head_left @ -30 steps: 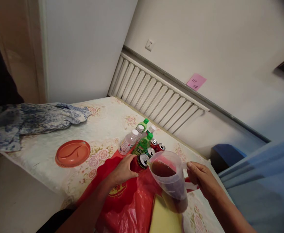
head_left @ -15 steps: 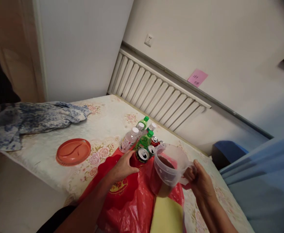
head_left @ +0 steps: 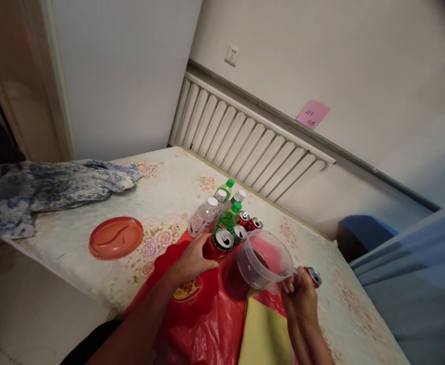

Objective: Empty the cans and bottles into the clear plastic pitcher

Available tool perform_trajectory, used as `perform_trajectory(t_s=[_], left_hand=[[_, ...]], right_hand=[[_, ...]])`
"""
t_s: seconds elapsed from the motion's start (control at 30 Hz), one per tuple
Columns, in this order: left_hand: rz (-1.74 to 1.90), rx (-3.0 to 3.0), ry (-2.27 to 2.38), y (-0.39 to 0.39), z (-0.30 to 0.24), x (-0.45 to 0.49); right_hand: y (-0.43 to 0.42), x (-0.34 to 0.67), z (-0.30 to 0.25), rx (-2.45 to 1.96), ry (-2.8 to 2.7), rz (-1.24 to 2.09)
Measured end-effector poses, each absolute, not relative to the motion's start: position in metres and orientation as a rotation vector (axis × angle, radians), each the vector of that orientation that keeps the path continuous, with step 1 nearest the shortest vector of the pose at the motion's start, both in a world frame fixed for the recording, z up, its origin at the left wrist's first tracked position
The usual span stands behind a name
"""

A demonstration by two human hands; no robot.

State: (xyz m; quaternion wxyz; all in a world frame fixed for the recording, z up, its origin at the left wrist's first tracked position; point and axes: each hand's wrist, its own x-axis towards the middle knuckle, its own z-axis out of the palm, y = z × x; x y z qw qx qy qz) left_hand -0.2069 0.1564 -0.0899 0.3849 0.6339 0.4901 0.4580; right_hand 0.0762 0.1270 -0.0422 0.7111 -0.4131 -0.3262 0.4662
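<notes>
Premises consistent with a room in a home. Evidence: worktop point(head_left: 359, 324) dressed in a flowered tablecloth point(head_left: 165, 167); white ribbed radiator point(head_left: 241, 133) fixed to a plain pale wall point(head_left: 283, 56); socket point(head_left: 232, 56) above it; light-blue curtain point(head_left: 405, 274) hanging at right; crumpled patterned fabric point(head_left: 77, 182).

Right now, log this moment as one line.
left hand: curved around red-and-black metal can | right hand: gripping translucent plastic pitcher by handle, dark liquid inside | nearby: white-capped plastic bottles

At left lie a red divided plate point(head_left: 116, 238) and blue-and-white fabric point(head_left: 81, 183); far, a power socket point(head_left: 232, 56) and pink note point(head_left: 313, 114) sit above a radiator point(head_left: 241, 136).
</notes>
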Motion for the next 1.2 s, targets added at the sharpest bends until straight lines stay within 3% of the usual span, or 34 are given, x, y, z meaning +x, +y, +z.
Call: perform_trajectory(t_s=[0.8,1.2], left_hand=[[1.169,1.615,1.211,0.147,-0.087,-0.209],[1.204,1.465,1.272,0.085,-0.083,-0.189]], right_hand=[[0.121,0.085,-0.058,-0.896,-0.737,1.015],[0.121,0.090,-0.060,-0.947,-0.862,1.011]])
